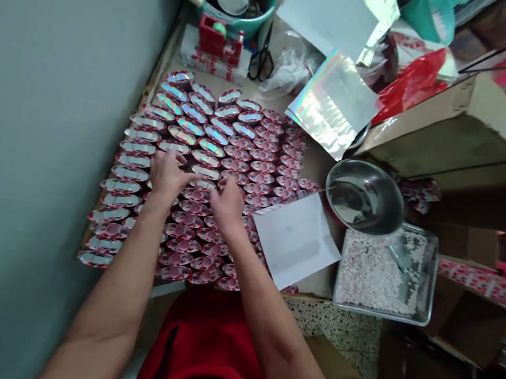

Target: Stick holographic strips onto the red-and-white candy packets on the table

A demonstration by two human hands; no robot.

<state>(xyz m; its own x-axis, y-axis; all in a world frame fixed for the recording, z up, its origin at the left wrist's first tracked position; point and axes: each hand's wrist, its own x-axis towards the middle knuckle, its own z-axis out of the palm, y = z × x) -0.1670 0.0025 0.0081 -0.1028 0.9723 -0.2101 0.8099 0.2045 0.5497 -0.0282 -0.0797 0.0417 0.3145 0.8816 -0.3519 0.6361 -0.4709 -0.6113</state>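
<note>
On the bench [319, 283], an oval pack [205, 172] stretched crosswise
between spread left hand [167, 176] and curled right hand [230, 206], its hold unclear.

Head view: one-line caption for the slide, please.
Left hand and right hand over close rows of red-edged oval packs, metal bowl to the right.

Many oval-topped containers [192, 208] with red-patterned rims are stood close together in columns across the tabletop [314, 285], their ends turned upward. Along the left and far side, most tops are crossed by pale, shiny strips [121, 185], several lit in rainbow tints farther back. On the near middle and right, pinkish centres are shown instead; whether these are contents or printed ends cannot fairly be told.
</note>
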